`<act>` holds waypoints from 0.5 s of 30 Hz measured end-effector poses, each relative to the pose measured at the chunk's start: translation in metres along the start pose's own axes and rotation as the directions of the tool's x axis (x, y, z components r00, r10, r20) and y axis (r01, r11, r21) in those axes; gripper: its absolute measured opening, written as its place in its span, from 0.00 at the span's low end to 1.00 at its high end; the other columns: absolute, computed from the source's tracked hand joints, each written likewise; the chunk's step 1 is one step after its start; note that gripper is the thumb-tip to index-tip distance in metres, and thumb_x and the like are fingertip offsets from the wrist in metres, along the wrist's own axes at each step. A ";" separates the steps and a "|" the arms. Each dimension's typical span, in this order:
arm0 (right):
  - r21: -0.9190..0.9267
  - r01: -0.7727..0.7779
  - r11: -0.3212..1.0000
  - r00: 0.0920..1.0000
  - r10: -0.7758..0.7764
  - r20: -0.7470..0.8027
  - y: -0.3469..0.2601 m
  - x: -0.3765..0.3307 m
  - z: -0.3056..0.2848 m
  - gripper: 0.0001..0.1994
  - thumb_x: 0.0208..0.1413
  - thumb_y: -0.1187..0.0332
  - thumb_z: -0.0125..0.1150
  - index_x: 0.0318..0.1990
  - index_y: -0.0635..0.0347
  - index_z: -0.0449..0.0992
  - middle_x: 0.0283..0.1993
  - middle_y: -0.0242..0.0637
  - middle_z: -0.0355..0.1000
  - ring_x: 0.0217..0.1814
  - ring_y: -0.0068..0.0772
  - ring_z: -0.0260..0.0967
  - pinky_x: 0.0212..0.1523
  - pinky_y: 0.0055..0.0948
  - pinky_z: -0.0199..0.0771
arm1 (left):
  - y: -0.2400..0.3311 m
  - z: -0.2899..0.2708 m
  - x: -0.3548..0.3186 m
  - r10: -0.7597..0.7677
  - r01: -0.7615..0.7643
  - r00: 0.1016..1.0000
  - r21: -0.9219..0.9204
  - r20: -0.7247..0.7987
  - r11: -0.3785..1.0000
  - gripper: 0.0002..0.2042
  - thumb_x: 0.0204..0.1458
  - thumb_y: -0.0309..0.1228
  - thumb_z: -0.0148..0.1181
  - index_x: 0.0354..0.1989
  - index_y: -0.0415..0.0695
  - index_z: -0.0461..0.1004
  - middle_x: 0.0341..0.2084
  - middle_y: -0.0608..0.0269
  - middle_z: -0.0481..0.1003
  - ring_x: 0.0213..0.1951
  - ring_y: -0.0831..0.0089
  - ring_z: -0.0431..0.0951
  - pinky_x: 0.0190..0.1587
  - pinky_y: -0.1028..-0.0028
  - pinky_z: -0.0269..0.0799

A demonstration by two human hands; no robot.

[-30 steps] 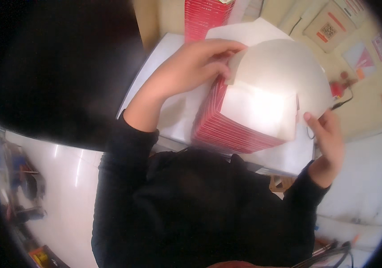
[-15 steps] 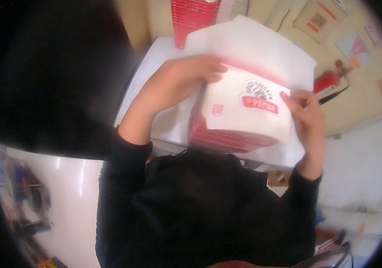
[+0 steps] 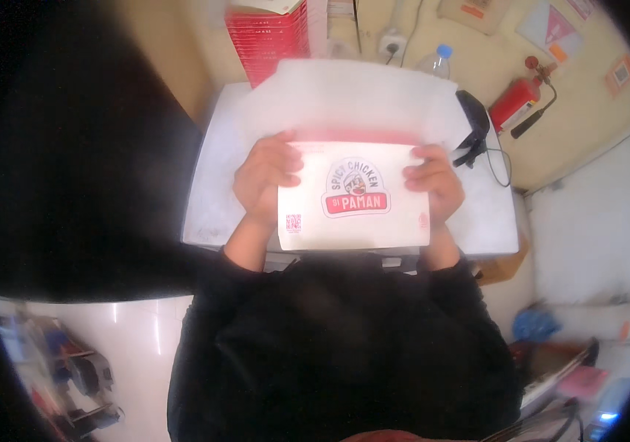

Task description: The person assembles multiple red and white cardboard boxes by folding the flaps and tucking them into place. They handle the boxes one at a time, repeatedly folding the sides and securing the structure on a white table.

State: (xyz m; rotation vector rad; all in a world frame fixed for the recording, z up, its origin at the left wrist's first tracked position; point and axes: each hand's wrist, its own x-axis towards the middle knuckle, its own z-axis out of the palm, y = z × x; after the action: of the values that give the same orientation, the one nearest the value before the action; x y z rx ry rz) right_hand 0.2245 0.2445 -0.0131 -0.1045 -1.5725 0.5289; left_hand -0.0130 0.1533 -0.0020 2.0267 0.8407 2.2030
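A white cardboard food box [image 3: 355, 188], printed with a round emblem, a red label and a small square code, is between my two hands above the table. Its front panel faces me, while a wide white flap [image 3: 352, 92] spreads out beyond a red fold line. My left hand [image 3: 267, 177] closes around the box's left edge near the fold, fingers on the printed face. At the opposite edge, my right hand [image 3: 435, 184] grips the cardboard the same way. Whatever lies under the box is hidden by it.
Behind the flap stands a tall stack of red-and-white boxes [image 3: 269, 43]. The white table [image 3: 215, 195] also bears a blue-capped bottle [image 3: 440, 62] and a black device with a cable [image 3: 475, 129]. A red fire extinguisher [image 3: 518, 102] is by the right wall.
Both hands have drawn the box into a straighter position, and my right hand has shifted left with it. The pile of red-edged boxes seen beneath it is now out of sight. The view has turned.
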 end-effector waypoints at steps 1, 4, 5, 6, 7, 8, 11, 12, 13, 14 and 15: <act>-0.003 -0.007 1.000 1.000 0.007 -0.010 -0.002 -0.001 0.004 0.04 0.42 0.78 0.61 0.20 0.60 0.75 0.28 0.39 0.76 0.40 0.43 0.71 0.45 0.38 0.67 | 0.003 -0.003 -0.002 -0.009 0.009 1.000 -0.002 -0.002 1.000 0.03 0.36 0.19 0.54 0.15 0.39 0.71 0.24 0.53 0.75 0.33 0.59 0.75 0.52 0.51 0.69; -0.104 0.004 0.995 0.999 -0.009 -0.047 -0.009 -0.006 0.008 0.04 0.43 0.81 0.57 0.22 0.62 0.74 0.30 0.41 0.75 0.40 0.44 0.71 0.46 0.38 0.66 | 0.009 -0.014 0.001 -0.038 0.038 0.999 0.041 -0.002 0.998 0.05 0.36 0.18 0.53 0.14 0.39 0.70 0.23 0.54 0.75 0.34 0.59 0.75 0.52 0.52 0.68; -0.200 0.025 0.979 0.997 -0.038 -0.063 -0.009 -0.008 0.005 0.04 0.43 0.81 0.56 0.26 0.62 0.74 0.35 0.42 0.75 0.43 0.44 0.70 0.47 0.38 0.66 | 0.012 -0.016 0.002 -0.047 0.047 0.999 0.064 -0.005 0.997 0.05 0.36 0.18 0.53 0.13 0.39 0.70 0.22 0.54 0.74 0.34 0.59 0.75 0.52 0.52 0.68; -0.294 0.044 0.955 0.995 -0.069 -0.075 -0.008 -0.011 0.002 0.06 0.44 0.81 0.56 0.31 0.63 0.75 0.40 0.44 0.75 0.47 0.44 0.69 0.48 0.38 0.65 | 0.016 -0.019 0.004 -0.047 0.045 0.999 0.112 0.010 0.993 0.06 0.38 0.17 0.52 0.14 0.39 0.70 0.23 0.54 0.75 0.35 0.59 0.75 0.52 0.52 0.68; -0.271 -0.039 0.962 0.973 -0.025 -0.228 -0.003 -0.015 -0.004 0.09 0.45 0.80 0.55 0.37 0.63 0.72 0.46 0.45 0.71 0.51 0.43 0.66 0.51 0.38 0.63 | 0.020 -0.017 0.005 -0.033 0.028 0.999 0.166 0.026 0.986 0.06 0.39 0.17 0.52 0.15 0.39 0.70 0.24 0.54 0.75 0.35 0.59 0.75 0.52 0.53 0.68; -0.232 -0.118 0.966 0.928 0.024 -0.373 0.004 -0.021 -0.009 0.14 0.46 0.78 0.55 0.43 0.64 0.69 0.52 0.46 0.67 0.55 0.43 0.63 0.53 0.38 0.61 | 0.024 -0.016 0.005 -0.020 0.010 0.999 0.221 0.042 0.975 0.07 0.41 0.16 0.51 0.16 0.39 0.71 0.25 0.55 0.75 0.36 0.59 0.75 0.53 0.53 0.69; -0.019 -0.537 0.843 0.810 0.510 -0.290 0.019 -0.039 -0.033 0.33 0.50 0.70 0.60 0.62 0.65 0.53 0.67 0.46 0.50 0.67 0.39 0.49 0.61 0.36 0.52 | 0.031 -0.023 -0.007 0.011 0.002 0.999 0.291 -0.043 0.957 0.07 0.47 0.16 0.49 0.31 0.39 0.73 0.40 0.52 0.73 0.43 0.58 0.73 0.55 0.57 0.66; 0.056 -0.648 0.760 0.744 0.647 -0.169 0.030 -0.048 -0.036 0.32 0.50 0.69 0.60 0.62 0.66 0.54 0.66 0.47 0.53 0.67 0.39 0.51 0.62 0.35 0.53 | 0.031 -0.028 -0.011 -0.039 0.068 0.993 0.263 -0.116 0.962 0.09 0.48 0.18 0.50 0.38 0.40 0.70 0.45 0.51 0.70 0.47 0.58 0.71 0.57 0.57 0.64; 0.102 -0.748 0.656 0.656 0.754 -0.041 0.039 -0.057 -0.041 0.32 0.50 0.68 0.61 0.62 0.67 0.56 0.65 0.47 0.55 0.66 0.39 0.53 0.62 0.35 0.54 | 0.027 -0.030 -0.020 -0.091 0.132 0.978 0.219 -0.188 0.967 0.13 0.50 0.20 0.50 0.45 0.41 0.67 0.51 0.50 0.66 0.51 0.58 0.68 0.59 0.57 0.61; -0.087 -0.880 0.466 0.455 0.882 0.126 0.046 -0.063 -0.045 0.29 0.50 0.67 0.61 0.59 0.69 0.61 0.61 0.48 0.61 0.63 0.37 0.58 0.60 0.34 0.57 | 0.024 -0.036 -0.027 -0.139 0.189 0.956 0.181 -0.258 0.965 0.18 0.51 0.23 0.51 0.53 0.41 0.64 0.56 0.49 0.63 0.54 0.57 0.66 0.60 0.57 0.58; -0.204 -0.878 0.432 0.410 0.901 0.143 0.059 -0.080 -0.052 0.26 0.50 0.66 0.61 0.55 0.70 0.65 0.56 0.48 0.66 0.59 0.37 0.62 0.58 0.33 0.60 | 0.013 -0.034 -0.032 -0.226 0.272 0.944 0.183 -0.241 0.945 0.22 0.51 0.25 0.53 0.56 0.42 0.59 0.58 0.49 0.59 0.57 0.57 0.63 0.62 0.57 0.56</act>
State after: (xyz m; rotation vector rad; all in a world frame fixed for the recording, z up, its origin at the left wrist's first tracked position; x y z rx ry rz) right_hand 0.2668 0.2801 -0.1104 -1.0714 -1.6794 1.3588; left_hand -0.0352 0.1176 -0.0261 1.6553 1.3317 2.2970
